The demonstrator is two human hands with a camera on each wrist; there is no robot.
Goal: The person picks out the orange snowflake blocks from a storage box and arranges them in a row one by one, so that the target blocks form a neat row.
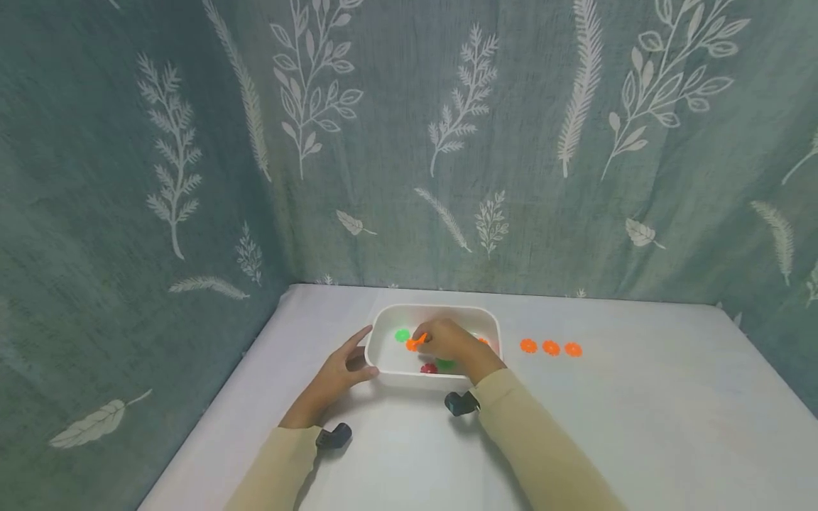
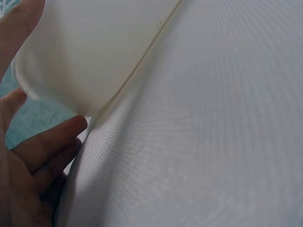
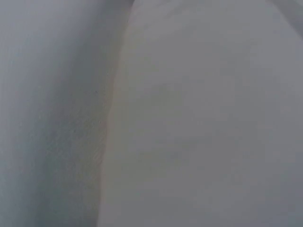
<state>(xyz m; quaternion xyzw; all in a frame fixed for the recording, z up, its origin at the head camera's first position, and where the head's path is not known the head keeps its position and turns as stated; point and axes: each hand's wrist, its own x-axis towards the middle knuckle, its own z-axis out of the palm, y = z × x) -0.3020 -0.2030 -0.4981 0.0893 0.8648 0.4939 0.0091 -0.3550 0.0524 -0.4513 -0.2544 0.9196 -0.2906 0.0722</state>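
A white plastic tub [image 1: 409, 379] stands on the table with several small flower-shaped plastic discs in it. My left hand [image 1: 341, 372] holds the tub's left end, thumb at the front corner and fingers along the side; the left wrist view shows fingertips [image 2: 75, 125] at the tub's lower corner. Reaching into the tub, my right hand [image 1: 450, 342] pinches an orange disc [image 1: 421, 340], tilted on edge. Near it lie another orange disc [image 1: 411, 345], a green disc [image 1: 402, 335] and a red disc [image 1: 429, 368]. The hand partly hides the discs beneath it.
On the table right of the tub, three orange flower discs [image 1: 551, 348] lie in a row. A white cloth [image 1: 652, 411] covers the table. Green curtains [image 1: 409, 142] with white leaf patterns stand behind and to the left. The right wrist view shows only blurred pale surfaces.
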